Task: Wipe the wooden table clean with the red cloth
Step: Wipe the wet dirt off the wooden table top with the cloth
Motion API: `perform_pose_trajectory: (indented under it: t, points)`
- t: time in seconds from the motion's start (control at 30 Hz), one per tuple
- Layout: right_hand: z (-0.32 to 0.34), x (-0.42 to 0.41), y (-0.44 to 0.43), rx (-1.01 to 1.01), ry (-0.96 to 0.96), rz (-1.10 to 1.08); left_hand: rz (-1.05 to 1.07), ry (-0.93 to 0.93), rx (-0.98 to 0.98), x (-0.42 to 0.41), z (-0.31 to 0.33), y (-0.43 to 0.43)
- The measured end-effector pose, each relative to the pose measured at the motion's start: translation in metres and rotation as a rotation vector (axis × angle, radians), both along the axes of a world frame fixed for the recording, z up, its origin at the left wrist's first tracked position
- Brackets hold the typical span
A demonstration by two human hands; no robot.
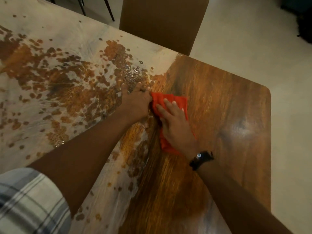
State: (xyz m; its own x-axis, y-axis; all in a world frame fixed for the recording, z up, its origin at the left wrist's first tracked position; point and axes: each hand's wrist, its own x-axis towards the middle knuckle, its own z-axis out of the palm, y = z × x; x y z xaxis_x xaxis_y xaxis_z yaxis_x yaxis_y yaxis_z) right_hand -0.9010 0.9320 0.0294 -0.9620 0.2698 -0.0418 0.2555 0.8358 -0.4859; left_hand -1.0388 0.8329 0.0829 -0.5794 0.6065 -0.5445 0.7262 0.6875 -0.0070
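Red cloth (168,98) under R hand (175,127), fingers flat; L hand (136,103) splayed on table (228,98) beside it.

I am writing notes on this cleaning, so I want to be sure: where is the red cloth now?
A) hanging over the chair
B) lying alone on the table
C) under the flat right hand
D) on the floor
C: the right hand, with a black watch on its wrist, lies flat on the red cloth, pressing it to the table.
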Motion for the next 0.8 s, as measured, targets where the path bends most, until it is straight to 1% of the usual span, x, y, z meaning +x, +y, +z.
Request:
perform_pose_trajectory:
  t: [0.07, 0.17, 0.23, 0.33, 0.4, 0.43, 0.5, 0.57, 0.63, 0.7, 0.73, 0.8]
  points:
    - [-0.002, 0.027, -0.008, 0.007, -0.039, 0.072, 0.014, 0.004, 0.051, 0.001, -0.002, -0.007]
    - [0.004, 0.022, 0.012, 0.016, -0.070, 0.119, 0.023, 0.061, 0.197, 0.012, -0.008, -0.027]
    - [0.009, -0.005, 0.034, 0.010, -0.061, 0.033, 0.037, 0.108, 0.289, 0.025, -0.011, -0.052]
    - [0.016, -0.060, 0.060, -0.039, -0.062, -0.185, 0.164, 0.133, 0.509, 0.042, -0.014, -0.102]
    - [0.015, -0.077, 0.053, -0.031, -0.067, -0.260, 0.209, 0.180, 0.570, 0.050, -0.012, -0.134]
    - [0.013, -0.077, 0.042, -0.026, -0.066, -0.269, 0.212, 0.187, 0.562, 0.054, -0.011, -0.147]
    - [0.011, -0.060, 0.013, -0.032, -0.048, -0.219, 0.196, 0.155, 0.517, 0.062, -0.008, -0.165]
    - [0.011, -0.028, -0.023, -0.054, -0.033, -0.119, 0.178, 0.105, 0.485, 0.070, -0.003, -0.177]
    - [0.010, 0.012, -0.061, -0.057, -0.045, 0.012, 0.178, 0.087, 0.413, 0.078, 0.000, -0.187]
    - [0.008, 0.054, -0.099, -0.040, -0.058, 0.183, 0.182, 0.062, 0.221, 0.087, 0.000, -0.197]
    - [0.006, 0.072, -0.112, -0.030, -0.071, 0.274, 0.158, 0.064, 0.101, 0.091, -0.001, -0.201]
    - [0.002, 0.095, -0.119, -0.015, -0.098, 0.402, 0.075, 0.104, -0.043, 0.097, -0.001, -0.203]
